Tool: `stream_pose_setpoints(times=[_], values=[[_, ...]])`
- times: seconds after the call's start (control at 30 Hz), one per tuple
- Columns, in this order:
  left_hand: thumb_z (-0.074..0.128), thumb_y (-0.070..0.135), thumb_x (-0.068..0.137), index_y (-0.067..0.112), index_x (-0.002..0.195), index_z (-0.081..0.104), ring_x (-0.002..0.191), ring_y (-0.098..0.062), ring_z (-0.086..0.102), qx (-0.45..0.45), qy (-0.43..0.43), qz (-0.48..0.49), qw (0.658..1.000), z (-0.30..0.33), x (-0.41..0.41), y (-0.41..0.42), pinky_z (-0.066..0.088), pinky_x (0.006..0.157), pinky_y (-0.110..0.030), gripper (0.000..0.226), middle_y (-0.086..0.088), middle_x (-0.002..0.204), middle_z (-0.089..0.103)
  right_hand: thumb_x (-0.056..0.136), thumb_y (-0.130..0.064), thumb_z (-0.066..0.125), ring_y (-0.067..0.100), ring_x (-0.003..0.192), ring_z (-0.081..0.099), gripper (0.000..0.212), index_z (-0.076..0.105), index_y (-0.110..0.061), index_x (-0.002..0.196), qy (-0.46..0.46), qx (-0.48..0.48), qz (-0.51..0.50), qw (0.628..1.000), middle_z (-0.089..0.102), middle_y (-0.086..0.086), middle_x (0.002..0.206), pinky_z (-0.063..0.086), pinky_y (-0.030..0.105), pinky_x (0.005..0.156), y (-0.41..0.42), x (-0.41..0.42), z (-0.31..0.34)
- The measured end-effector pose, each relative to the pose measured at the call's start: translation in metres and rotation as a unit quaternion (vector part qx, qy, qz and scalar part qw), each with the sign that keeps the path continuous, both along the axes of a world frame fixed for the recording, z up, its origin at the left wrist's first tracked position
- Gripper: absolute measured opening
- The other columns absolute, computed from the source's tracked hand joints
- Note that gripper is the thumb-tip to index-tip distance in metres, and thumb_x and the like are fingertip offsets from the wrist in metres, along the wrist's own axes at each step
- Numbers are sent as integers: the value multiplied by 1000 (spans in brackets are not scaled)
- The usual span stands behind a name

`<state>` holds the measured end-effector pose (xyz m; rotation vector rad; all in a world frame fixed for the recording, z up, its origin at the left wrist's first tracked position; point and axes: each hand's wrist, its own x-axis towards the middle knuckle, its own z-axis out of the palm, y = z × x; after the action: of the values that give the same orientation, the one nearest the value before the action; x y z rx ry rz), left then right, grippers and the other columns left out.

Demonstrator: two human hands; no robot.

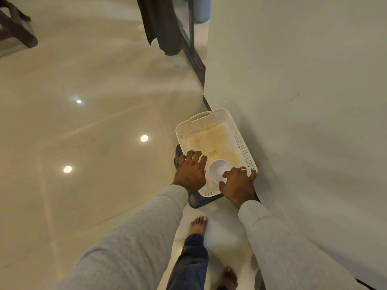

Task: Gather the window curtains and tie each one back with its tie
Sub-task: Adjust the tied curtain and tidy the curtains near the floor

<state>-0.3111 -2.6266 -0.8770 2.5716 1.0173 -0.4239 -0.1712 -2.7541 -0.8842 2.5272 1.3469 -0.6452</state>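
Both hands gripped the near end of a white perforated tray [217,141]. The left hand [191,170] curled over its left rim; the right hand [238,185] closed on its right corner, a ring on one finger. A small white bowl [219,170] sat in the tray between them. The tray rested on a dark basket [196,198] on the tiled floor [83,122], just beside the wall [303,80]. Bare feet stood below.

The dark curtain [161,26] hung well beyond the tray, ahead and slightly left, beside the dark window frame [193,51]. Its long axis ran vertically, hem clear of the floor. No tie was visible. In my judgement the left hand lay marginally nearer the curtain; both hands would first need freeing.
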Motion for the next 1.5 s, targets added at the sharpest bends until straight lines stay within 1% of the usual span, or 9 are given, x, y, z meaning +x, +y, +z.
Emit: stream_pose_setpoints(times=[0.27, 0.47, 0.67, 0.77, 0.9, 1.0, 1.23, 1.4, 1.5], values=[[59, 32, 102, 17, 150, 49, 146, -38, 38, 22, -30, -32, 999, 36, -16, -79, 36, 118, -56, 51, -11, 159, 46, 99, -39, 54, 31, 114, 62, 27, 74, -23, 106, -25, 115, -64, 991, 71, 3, 110, 34, 56, 108, -95, -23, 45], [60, 30, 94, 12, 138, 60, 131, -42, 52, 48, -50, -72, 995, 61, -64, -193, 43, 106, -55, 47, -14, 141, 58, 95, -44, 26, 28, 107, 62, 50, 71, -25, 104, -13, 119, -86, 989, 71, 2, 107, 41, 51, 100, -232, -80, 66], [61, 26, 94, 15, 143, 58, 135, -37, 47, 63, -59, -100, 991, 88, -119, -351, 42, 111, -54, 50, -11, 147, 53, 97, -38, 44, 26, 100, 63, 31, 72, -25, 102, -3, 132, -148, 980, 70, 0, 102, 42, 44, 95, -397, -158, 91], [56, 26, 100, 18, 150, 51, 144, -33, 41, 51, -46, -134, 989, 97, -131, -425, 36, 120, -52, 51, -8, 156, 47, 104, -41, 43, 24, 112, 60, 32, 68, -26, 118, 19, 127, -167, 978, 68, 1, 119, 44, 45, 106, -475, -187, 101], [60, 31, 100, 22, 150, 53, 145, -33, 42, 33, -32, -178, 983, 97, -135, -498, 34, 120, -54, 51, -6, 157, 49, 104, -40, 39, 25, 111, 59, 34, 69, -27, 114, 18, 145, -260, 955, 69, 0, 116, 41, 46, 108, -566, -215, 101], [61, 29, 95, 19, 145, 57, 138, -36, 47, 44, -16, -228, 972, 93, -129, -541, 39, 110, -51, 52, -10, 153, 53, 101, -39, 39, 26, 107, 59, 37, 71, -28, 114, 2, 133, -317, 939, 69, -2, 111, 40, 47, 103, -624, -224, 95], [61, 31, 95, 22, 141, 54, 133, -31, 47, 24, -6, -319, 948, 76, -93, -639, 42, 108, -48, 48, -5, 146, 53, 95, -39, 49, 26, 101, 60, 27, 73, -27, 100, -41, 92, -398, 912, 71, -1, 102, 42, 44, 92, -730, -216, 77], [57, 35, 97, 21, 146, 51, 134, -30, 47, 3, -25, -364, 931, 54, -51, -687, 44, 110, -47, 51, -6, 149, 50, 95, -32, 55, 27, 87, 59, 22, 73, -19, 91, -69, 125, -440, 887, 68, 4, 90, 48, 37, 76, -765, -182, 57], [56, 35, 99, 20, 146, 50, 135, -31, 46, -13, -32, -390, 920, 36, -18, -702, 45, 111, -47, 50, -7, 150, 49, 94, -27, 59, 30, 87, 61, 12, 68, -19, 95, -59, 171, -486, 855, 65, 6, 94, 44, 33, 68, -772, -153, 37]])
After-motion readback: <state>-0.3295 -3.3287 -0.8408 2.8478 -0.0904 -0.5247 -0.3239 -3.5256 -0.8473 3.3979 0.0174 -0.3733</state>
